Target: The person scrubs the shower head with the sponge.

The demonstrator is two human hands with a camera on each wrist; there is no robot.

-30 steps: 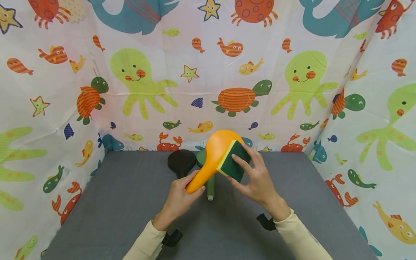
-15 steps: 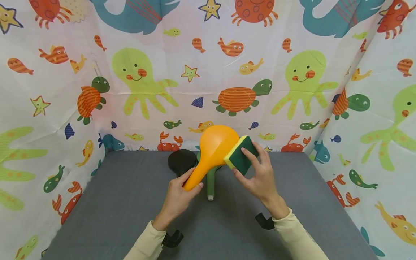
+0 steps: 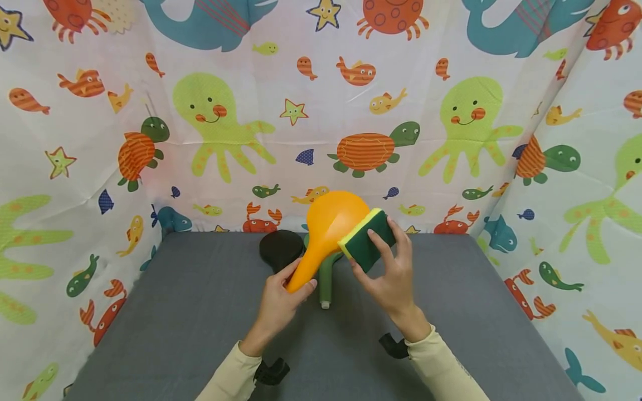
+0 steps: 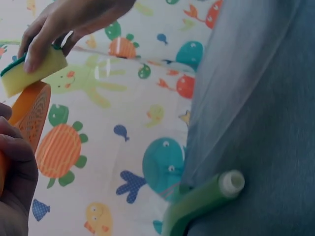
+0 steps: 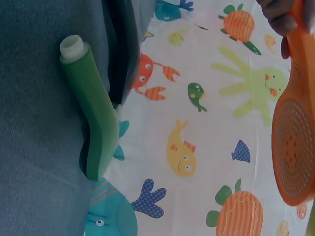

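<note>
Orange shower head [image 3: 331, 231] is sitting just above the middle of the head view, held up off the grey table [image 3: 175, 312], and we are seeing its long axis running from lower left to upper right: the narrow handle end is pointing down toward us, the round head up and away toward the printed curtain [image 3: 100, 139]. Our left hand [image 3: 281, 303] is curling its fingers round the handle. Our right hand [image 3: 388, 273], just right of centre, is pinching a sponge [image 3: 366, 239], green side toward us and yellow side against the rounded back of the orange head; the perforated face is turning away, as the right wrist view is showing. Beyond, lying on the table, a green shower head [image 3: 325, 278] is pointing its capped handle end toward us, and a black shower head [image 3: 280, 249] is lying to its left. We are counting three shower heads, one of each colour, and one sponge.
</note>
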